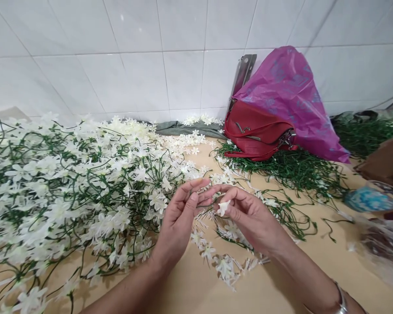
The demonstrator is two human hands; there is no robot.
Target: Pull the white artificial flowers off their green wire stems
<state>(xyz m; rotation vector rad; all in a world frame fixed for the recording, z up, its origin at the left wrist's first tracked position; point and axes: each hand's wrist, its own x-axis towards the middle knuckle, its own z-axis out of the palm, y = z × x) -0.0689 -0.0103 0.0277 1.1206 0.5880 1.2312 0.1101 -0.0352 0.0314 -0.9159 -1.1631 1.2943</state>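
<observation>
My left hand (180,216) is closed, thumb against fingers, on what looks like a thin green flower stem, mostly hidden by the fingers. Close beside it, its fingertips meeting those of the left, my right hand (252,216) pinches a small white artificial flower (223,208) between thumb and forefinger. Below the hands lie loose white blossoms and stamens (225,267) on the tan tabletop (196,290). A large heap of white artificial flowers on green stems (85,183) spreads to the left of my hands.
A red handbag (258,131) and a purple plastic bag (288,96) rest on bare green stems (291,174) at the back right. More loose blossoms (193,138) lie near the tiled wall (183,78). At the right edge are a blue-patterned item (370,198) and a clear plastic bag (384,246).
</observation>
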